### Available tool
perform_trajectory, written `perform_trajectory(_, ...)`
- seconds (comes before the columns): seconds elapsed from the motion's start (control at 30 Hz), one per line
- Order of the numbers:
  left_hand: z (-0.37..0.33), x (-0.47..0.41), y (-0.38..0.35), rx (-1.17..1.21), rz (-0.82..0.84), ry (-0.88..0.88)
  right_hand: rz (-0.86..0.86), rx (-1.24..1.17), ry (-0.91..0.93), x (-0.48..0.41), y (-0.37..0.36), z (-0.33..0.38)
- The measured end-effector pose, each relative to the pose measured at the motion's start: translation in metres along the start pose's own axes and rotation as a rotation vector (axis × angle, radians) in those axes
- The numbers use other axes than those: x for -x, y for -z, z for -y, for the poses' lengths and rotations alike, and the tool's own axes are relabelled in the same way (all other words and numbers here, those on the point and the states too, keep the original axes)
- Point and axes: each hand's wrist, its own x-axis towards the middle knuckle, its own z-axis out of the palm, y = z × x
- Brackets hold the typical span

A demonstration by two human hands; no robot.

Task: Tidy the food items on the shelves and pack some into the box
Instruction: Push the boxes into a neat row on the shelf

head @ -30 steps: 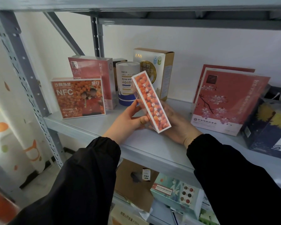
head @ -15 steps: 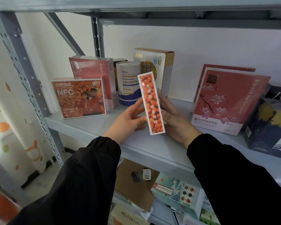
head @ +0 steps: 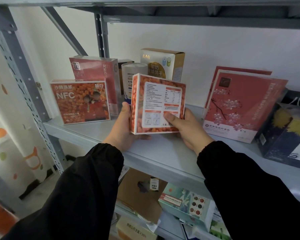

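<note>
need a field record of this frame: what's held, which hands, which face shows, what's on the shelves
held: orange berry box, upright at the shelf
left grip: left hand holds its lower left edge
right grip: right hand, thumb on the label
face shown: back panel with printed text
shelf left: NFC box, red box behind it
shelf middle: white canister, gold biscuit box
shelf right: pink blossom box, dark blue box
lower shelf: teal box
</note>
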Motion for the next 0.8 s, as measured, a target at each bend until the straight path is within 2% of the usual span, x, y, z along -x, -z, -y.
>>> perform_trajectory(0.1,-0.003,0.001,0.0,0.073,-0.019,-0.023,-0.082,0.028,-0.007,0.002,-0.002,0.004)
perform_trajectory(0.27,-0.005,0.002,0.001,0.194,-0.024,-0.033,-0.136,-0.063,-0.038,0.012,-0.007,0.019)
perform_trajectory(0.47,-0.004,0.004,-0.001,0.301,-0.032,-0.024,-0.011,-0.214,-0.059,0.021,-0.008,0.029)
perform_trajectory(0.8,0.003,0.005,0.003,0.313,0.06,-0.026,-0.007,-0.27,0.041,0.016,-0.01,0.021)
